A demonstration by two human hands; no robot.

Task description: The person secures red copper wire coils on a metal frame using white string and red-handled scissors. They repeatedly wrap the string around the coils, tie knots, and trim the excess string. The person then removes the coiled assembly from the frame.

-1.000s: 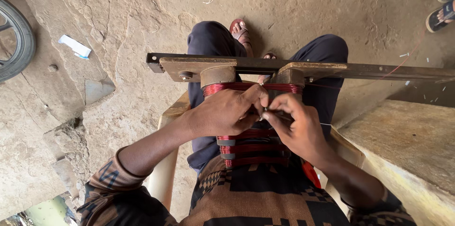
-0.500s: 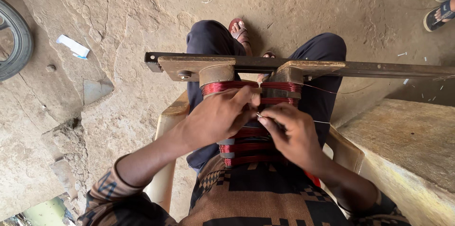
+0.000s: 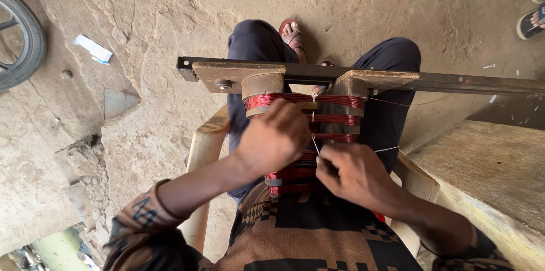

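While the left hand (image 3: 275, 137) clenches over red copper-wire coils (image 3: 335, 119), the right hand (image 3: 352, 173), at four o'clock, pinches a thin white thread (image 3: 314, 141).

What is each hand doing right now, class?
Left hand: closed over the red wire coils.
Right hand: fingers pinching a thin white string.

left hand (image 3: 273, 140): curled, knuckles up | right hand (image 3: 353, 175): fingertips pinched | forearms converge
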